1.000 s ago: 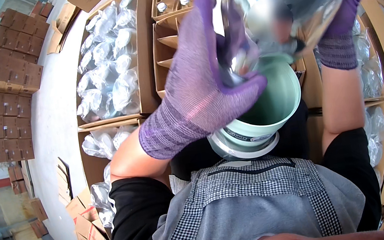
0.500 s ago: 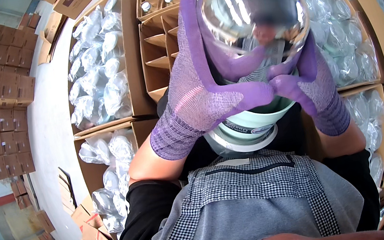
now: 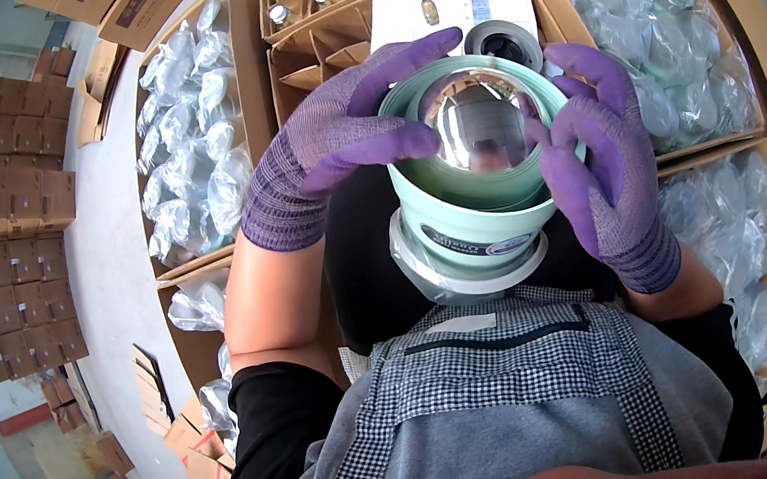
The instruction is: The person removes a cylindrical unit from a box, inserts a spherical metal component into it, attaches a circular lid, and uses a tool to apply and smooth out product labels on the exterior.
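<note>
Had shiny dome (image 3: 478,122) inside green bucket (image 3: 503,226), perhaps not yet settled, with left hand (image 3: 339,125) spread at ten o'clock, right hand (image 3: 609,163) half-curled at three.

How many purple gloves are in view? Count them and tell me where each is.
2: one on the left hand, at the left of the green bucket; one on the right hand, at its right. No others show.
</note>
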{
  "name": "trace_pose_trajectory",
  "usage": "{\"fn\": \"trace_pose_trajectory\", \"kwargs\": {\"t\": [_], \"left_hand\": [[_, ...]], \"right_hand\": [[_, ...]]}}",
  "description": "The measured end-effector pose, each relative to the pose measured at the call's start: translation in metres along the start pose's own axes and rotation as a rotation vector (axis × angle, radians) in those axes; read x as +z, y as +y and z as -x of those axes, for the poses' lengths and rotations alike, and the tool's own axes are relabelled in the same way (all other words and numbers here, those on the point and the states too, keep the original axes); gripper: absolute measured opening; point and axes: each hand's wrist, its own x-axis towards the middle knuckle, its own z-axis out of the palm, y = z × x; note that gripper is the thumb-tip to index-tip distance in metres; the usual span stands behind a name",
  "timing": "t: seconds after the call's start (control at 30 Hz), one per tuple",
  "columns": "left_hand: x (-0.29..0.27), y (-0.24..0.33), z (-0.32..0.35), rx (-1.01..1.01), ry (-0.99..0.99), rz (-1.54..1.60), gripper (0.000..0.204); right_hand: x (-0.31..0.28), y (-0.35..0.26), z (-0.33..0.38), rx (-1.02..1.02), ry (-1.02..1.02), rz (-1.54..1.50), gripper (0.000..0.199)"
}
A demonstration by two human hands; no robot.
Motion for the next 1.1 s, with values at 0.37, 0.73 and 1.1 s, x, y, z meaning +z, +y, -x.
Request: {"fn": "trace_pose_trajectory", "kwargs": {"t": [0.37,0.73,1.1], "left_hand": [[-0.002,0.031,0.013,0.158,0.081,-1.049,0.069],[-0.051,0.005,0.000,-0.006,-0.148,-0.241,0.087],[-0.011,-0.036,-0.052,0.399,0.608,-0.166,0.042]], "right_hand": [[-0.005,0.042,-0.041,-0.050,0.039,-0.402,0.031],[0.033,0.244,-0.088,0.406,-0.705,0.875,0.076],[0.080,0.101,-0.149,0.140,-0.057,-0.506,0.050]]}}
